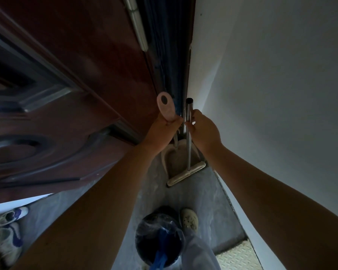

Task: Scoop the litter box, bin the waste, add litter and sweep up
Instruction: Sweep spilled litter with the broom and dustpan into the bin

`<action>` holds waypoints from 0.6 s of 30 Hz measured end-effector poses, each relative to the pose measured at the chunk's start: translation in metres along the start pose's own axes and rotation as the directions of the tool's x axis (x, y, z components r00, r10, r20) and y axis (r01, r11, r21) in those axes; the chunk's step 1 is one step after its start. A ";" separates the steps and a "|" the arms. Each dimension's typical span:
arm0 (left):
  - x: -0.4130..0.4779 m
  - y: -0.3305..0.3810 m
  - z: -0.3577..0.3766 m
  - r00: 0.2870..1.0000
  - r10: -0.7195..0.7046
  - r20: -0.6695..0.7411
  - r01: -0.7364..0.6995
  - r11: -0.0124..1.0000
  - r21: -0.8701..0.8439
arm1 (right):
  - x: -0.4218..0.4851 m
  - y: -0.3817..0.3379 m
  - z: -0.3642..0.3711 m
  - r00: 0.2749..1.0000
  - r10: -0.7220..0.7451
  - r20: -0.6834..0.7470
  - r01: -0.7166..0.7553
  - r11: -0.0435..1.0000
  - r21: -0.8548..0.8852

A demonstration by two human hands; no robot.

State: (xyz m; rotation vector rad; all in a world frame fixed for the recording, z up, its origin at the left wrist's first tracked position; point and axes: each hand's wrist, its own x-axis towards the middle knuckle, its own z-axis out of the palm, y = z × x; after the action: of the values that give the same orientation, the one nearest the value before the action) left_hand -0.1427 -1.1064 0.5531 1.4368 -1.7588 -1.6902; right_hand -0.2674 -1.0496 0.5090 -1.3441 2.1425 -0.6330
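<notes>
My left hand (165,129) grips the pink handle (166,107) of a dustpan (180,158) that stands upright in the corner between door and wall. My right hand (202,129) closes around the metal pole (188,133) of a broom whose pale flat head (185,175) rests on the floor in front of the dustpan. Both tools stand close together, nearly touching. A dark bin (158,238) lined with a clear bag stands on the floor below my arms.
A dark red door (76,84) stands open on the left, a white wall (271,94) on the right. Sneakers (6,230) lie at the lower left. A pale clog (189,219) sits beside the bin. A metal tread plate (236,256) lies at the lower right.
</notes>
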 end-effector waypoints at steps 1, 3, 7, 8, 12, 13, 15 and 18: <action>0.000 -0.001 -0.001 1.000 0.003 -0.008 -0.003 1.000 -0.027 | 0.004 -0.001 0.001 1.000 0.017 0.007 -0.017 1.000 0.021; -0.003 -0.004 -0.003 1.000 -0.002 -0.029 -0.001 0.997 -0.080 | 0.011 -0.005 0.003 0.999 0.049 0.014 -0.050 0.997 0.061; -0.007 -0.007 -0.009 1.000 0.009 -0.023 -0.011 0.994 -0.108 | 0.019 -0.012 0.006 0.996 0.078 0.042 -0.084 0.986 0.146; -0.007 -0.007 -0.010 1.000 0.008 -0.024 -0.011 0.993 -0.116 | 0.019 -0.014 0.006 0.995 0.087 0.054 -0.095 0.981 0.168; -0.009 0.000 -0.007 0.999 0.036 -0.017 -0.038 0.993 -0.113 | 0.022 -0.018 0.005 0.993 0.093 0.079 -0.107 0.974 0.199; -0.009 -0.002 -0.007 0.999 0.024 -0.026 -0.027 0.992 -0.126 | 0.023 -0.019 0.005 0.992 0.092 0.085 -0.108 0.974 0.199; -0.009 -0.004 -0.007 0.998 0.012 -0.058 -0.021 0.989 -0.144 | 0.026 -0.020 0.005 0.992 0.096 0.085 -0.113 0.971 0.213; -0.011 -0.010 -0.010 0.995 0.003 -0.096 -0.019 0.986 -0.169 | 0.024 -0.024 0.004 0.993 0.101 0.064 -0.113 0.965 0.236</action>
State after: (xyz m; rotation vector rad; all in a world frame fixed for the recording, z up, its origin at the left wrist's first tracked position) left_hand -0.1259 -1.1009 0.5518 1.4057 -1.5308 -1.6909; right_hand -0.2579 -1.0813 0.5165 -1.0964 2.0082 -0.7767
